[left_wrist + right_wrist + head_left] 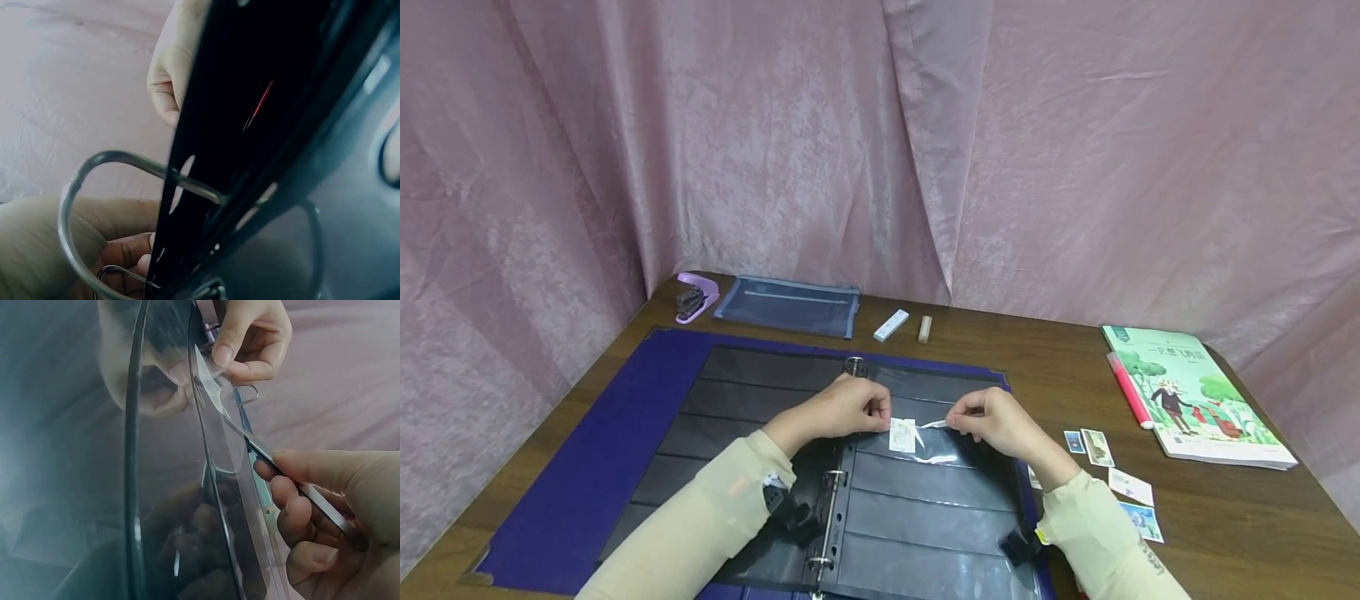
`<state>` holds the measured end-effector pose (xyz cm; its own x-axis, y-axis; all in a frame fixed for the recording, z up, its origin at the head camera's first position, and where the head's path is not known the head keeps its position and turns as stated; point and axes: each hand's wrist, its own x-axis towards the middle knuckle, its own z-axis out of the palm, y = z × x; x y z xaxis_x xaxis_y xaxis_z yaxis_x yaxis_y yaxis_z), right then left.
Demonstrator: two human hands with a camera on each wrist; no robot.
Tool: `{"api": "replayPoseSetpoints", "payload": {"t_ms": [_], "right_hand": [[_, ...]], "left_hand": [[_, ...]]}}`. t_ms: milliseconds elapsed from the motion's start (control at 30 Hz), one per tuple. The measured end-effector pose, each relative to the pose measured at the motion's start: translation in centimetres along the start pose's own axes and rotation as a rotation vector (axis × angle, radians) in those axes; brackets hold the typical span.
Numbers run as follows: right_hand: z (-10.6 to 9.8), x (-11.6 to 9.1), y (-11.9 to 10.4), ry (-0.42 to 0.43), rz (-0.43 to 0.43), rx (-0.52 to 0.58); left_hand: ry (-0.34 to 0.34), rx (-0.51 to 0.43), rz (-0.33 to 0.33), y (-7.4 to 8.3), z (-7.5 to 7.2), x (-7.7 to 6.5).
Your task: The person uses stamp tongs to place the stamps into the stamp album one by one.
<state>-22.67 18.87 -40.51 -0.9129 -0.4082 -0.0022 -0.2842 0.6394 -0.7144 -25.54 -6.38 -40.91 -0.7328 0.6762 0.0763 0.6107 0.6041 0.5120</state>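
Pale stamp (902, 435) set against black page (932, 492)

The stamp is positioned just right of the left hand (844, 408) and left of the right hand (997, 421). Clear film (951, 457) is pinched by the left hand; tweezers (331, 512) are gripped by the right, tips near the stamp. Its small, rectangular, whitish face is marked with faint print.

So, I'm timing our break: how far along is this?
Done: the dark-blue ring album lies open. In hand: the left hand pinches a small, whitish paper stamp at the black plastic right page; the right hand holds slim silver metal tweezers beside it. Probably remaining: seating that stamp, then the small printed paper stamps lying loose on the brown wooden table.
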Motion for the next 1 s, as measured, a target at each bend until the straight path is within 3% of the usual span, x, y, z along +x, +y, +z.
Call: {"api": "replayPoseSetpoints", "payload": {"t_ms": [67,300,433,700,1000], "right_hand": [[-0.1,-0.1,-0.1,-0.012,-0.002,0.002],[-1.3,-1.1,-4.0,-0.060,-0.009,0.010],[-1.4,-1.0,-4.2,-0.064,-0.013,0.007],[-1.5,-0.8,-3.7,-0.079,-0.004,0.030],[-1.1,0.0,-0.6,-0.031,0.015,0.005]], "left_hand": [[0.000,0.002,0.001,-0.1,0.0,0.0],[-0.008,0.000,-0.006,-0.1,0.0,0.1],[-0.012,0.001,-0.013,0.0,0.0,0.2],[-0.023,-0.003,-0.016,0.0,0.1,0.3],[-0.020,-0.008,0.002,-0.2,0.0,0.1]]}}
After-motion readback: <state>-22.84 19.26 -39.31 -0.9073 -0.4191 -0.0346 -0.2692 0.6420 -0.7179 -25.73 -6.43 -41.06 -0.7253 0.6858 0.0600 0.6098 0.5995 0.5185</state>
